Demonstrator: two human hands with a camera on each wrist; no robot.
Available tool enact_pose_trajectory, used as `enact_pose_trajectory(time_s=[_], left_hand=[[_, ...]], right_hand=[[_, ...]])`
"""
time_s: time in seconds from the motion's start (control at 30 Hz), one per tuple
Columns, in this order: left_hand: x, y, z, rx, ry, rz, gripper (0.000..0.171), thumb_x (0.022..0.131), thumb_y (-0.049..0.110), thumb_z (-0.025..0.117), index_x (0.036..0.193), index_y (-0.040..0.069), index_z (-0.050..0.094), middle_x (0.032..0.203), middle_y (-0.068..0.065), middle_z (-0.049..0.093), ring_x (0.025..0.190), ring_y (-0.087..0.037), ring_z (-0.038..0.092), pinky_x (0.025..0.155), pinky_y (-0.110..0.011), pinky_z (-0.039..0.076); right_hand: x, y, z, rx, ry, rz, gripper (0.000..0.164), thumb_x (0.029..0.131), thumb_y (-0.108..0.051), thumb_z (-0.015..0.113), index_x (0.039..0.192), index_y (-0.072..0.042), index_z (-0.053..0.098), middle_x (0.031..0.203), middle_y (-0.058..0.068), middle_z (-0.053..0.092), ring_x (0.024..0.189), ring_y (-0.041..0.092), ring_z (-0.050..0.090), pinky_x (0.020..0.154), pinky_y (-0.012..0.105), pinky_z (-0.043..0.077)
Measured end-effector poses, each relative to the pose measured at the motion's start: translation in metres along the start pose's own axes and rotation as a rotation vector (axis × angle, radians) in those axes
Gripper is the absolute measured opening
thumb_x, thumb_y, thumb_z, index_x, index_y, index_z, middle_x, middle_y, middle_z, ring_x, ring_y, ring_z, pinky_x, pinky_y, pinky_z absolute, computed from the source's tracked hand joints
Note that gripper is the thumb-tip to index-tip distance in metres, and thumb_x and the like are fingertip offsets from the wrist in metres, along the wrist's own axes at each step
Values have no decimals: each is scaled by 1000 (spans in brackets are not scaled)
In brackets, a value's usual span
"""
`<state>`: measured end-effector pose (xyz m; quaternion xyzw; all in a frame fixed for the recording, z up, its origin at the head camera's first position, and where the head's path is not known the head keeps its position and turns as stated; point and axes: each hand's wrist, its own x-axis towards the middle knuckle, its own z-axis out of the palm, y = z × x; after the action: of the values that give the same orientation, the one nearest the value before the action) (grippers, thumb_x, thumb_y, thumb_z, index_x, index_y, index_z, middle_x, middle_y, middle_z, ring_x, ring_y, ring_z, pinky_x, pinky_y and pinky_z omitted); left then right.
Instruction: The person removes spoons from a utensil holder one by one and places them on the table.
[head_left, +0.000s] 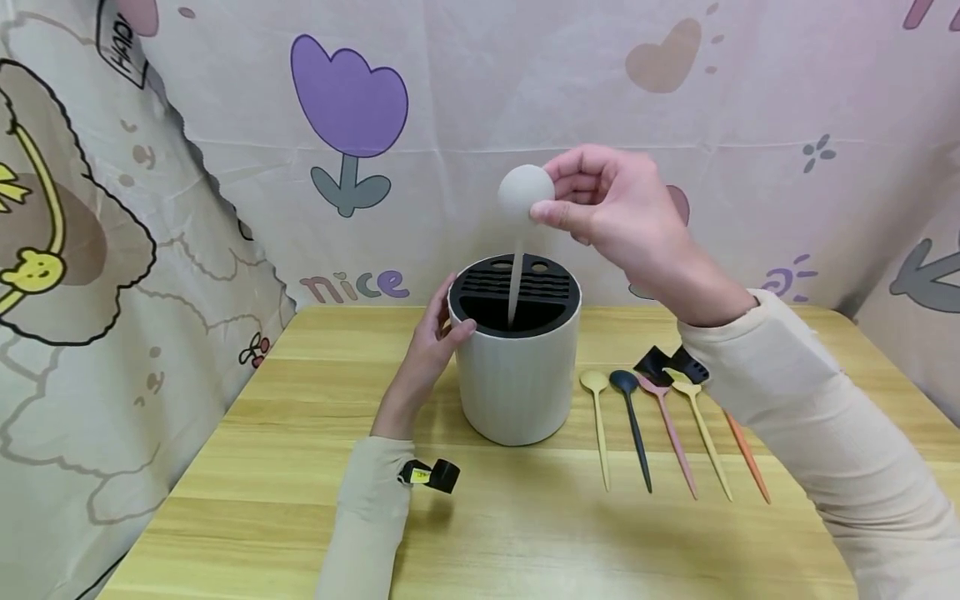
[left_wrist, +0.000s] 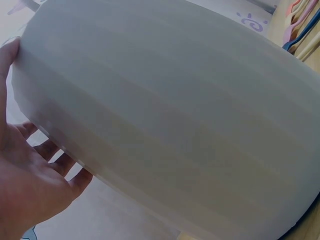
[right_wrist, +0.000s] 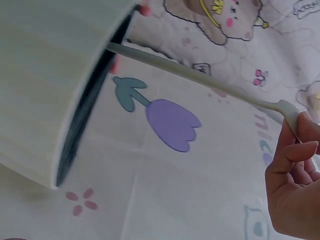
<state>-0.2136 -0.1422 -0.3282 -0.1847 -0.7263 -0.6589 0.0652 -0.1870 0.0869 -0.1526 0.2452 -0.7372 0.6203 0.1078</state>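
A white cylindrical utensil holder (head_left: pixel 517 383) with a black slotted lid (head_left: pixel 468 283) stands upright on the table. My left hand (head_left: pixel 423 358) holds its left side, thumb at the rim and fingers round the wall; the left wrist view shows the hand (left_wrist: pixel 37 175) against the ribbed wall. Above the holder my right hand (head_left: pixel 630 208) pinches a white spoon (head_left: pixel 523 192) by its round bowl, thumb in front. The spoon's handle points down, its lower end inside the lid's large front opening. In the right wrist view the handle (right_wrist: pixel 185 72) runs into the holder's top.
Right of the holder lie a yellow spoon (head_left: pixel 595 383), a dark blue spoon (head_left: pixel 622 382), a pink fork (head_left: pixel 667 417), a yellow fork (head_left: pixel 701 417) and an orange utensil (head_left: pixel 746 454), partly behind the right sleeve. A patterned cloth (head_left: pixel 480 100) hangs behind the wooden table (head_left: pixel 300 467).
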Motion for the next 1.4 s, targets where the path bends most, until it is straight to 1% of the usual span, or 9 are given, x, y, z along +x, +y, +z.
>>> enact_pose_trajectory(time_s=[0.17, 0.23, 0.4, 0.53, 0.67, 0.87, 1.1, 1.27, 1.4], left_hand=[[0, 1, 0, 8, -4, 4, 83, 86, 44, 60, 155, 19, 21, 156, -1, 25, 139, -22, 27, 112, -50, 23], [0, 2, 0, 7, -5, 5, 83, 86, 44, 60, 155, 18, 21, 156, -2, 25, 140, -22, 27, 112, -50, 23], [0, 3, 1, -2, -4, 10, 84, 86, 45, 61, 155, 19, 21, 155, -2, 26, 139, -21, 28, 112, -49, 23], [-1, 4, 0, -6, -6, 8, 82, 86, 45, 60, 155, 22, 22, 155, -1, 27, 138, -20, 28, 112, -48, 24], [-1, 5, -2, -3, 6, -4, 82, 86, 46, 61, 155, 23, 22, 155, -1, 27, 138, -20, 28, 112, -48, 24], [-1, 3, -2, 8, -7, -12, 79, 87, 33, 57, 155, 19, 20, 156, -1, 25, 139, -21, 27, 112, -49, 25], [0, 1, -1, 7, -2, -3, 79, 86, 32, 56, 155, 19, 20, 156, -2, 25, 139, -23, 27, 112, -49, 25], [0, 1, -1, 11, -11, 7, 78, 87, 31, 56, 155, 18, 20, 156, -4, 24, 139, -24, 27, 112, -50, 25], [0, 2, -1, 10, -3, -2, 78, 87, 32, 57, 155, 20, 21, 157, -3, 24, 140, -23, 26, 112, -49, 24]], right_hand=[[-3, -8, -5, 162, -3, -42, 19, 77, 7, 75, 95, 4, 68, 79, 12, 68, 59, 13, 54, 45, 17, 31], [-4, -8, -8, 206, -9, -65, 20, 76, 8, 75, 95, 5, 69, 80, 13, 69, 60, 14, 56, 45, 17, 33], [-4, -9, -18, 225, 10, -116, 22, 76, 9, 75, 97, 6, 69, 82, 14, 69, 63, 17, 60, 52, 17, 43], [-6, -8, -24, 250, 18, -108, 23, 75, 10, 75, 97, 8, 68, 81, 15, 68, 62, 17, 58, 51, 17, 42], [-8, -5, -27, 249, 13, -80, 23, 76, 9, 75, 98, 6, 70, 82, 14, 69, 62, 17, 59, 50, 17, 40], [-9, 6, -29, 225, 29, -67, 27, 77, 10, 73, 103, 1, 71, 84, 11, 70, 64, 16, 61, 52, 18, 44], [-13, 22, -29, 247, 29, -1, 37, 78, 10, 73, 112, -4, 72, 86, 11, 69, 71, 16, 65, 63, 21, 54], [-17, 33, -30, 147, 51, 40, 40, 74, 9, 76, 112, -3, 72, 86, 8, 69, 75, 15, 67, 67, 20, 53], [-16, 40, -30, 62, 48, 63, 49, 73, 12, 76, 119, -1, 68, 90, 5, 71, 79, 14, 68, 73, 21, 54]])
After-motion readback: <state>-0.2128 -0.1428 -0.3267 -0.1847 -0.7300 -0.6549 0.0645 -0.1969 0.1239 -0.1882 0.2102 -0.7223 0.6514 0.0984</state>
